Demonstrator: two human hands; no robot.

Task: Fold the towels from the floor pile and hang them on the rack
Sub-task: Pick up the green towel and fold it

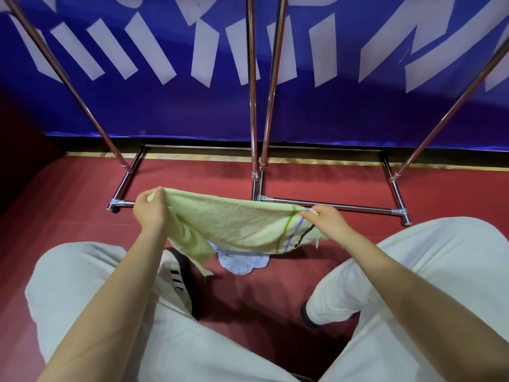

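A pale green terry towel (237, 221) with green, blue and black stripes near one end hangs stretched between the two hands, held above the red floor (303, 183) and sagging in the middle. The left hand (150, 209) grips the plain end, fingers curled round a bunched corner, with a loose flap of cloth trailing down below that hand. The right hand (329, 220) pinches the striped end between thumb and fingers, the stripes running just beside its fingertips. Beneath the towel, between the hands and closer to the person, a crumpled light blue towel (242, 261) lies on the floor, partly hidden by the green one. Beyond the hands stands a chrome metal rack (254, 106), its base bars resting on the floor and its uprights rising out of the top of the view; one base bar runs just behind the right hand. Behind the rack is a blue wall banner with white strokes (358, 111). Nearer than the hands, the person's knees in pale grey trousers (82, 285) flank a black-and-white shoe (179, 279) planted below the left hand.
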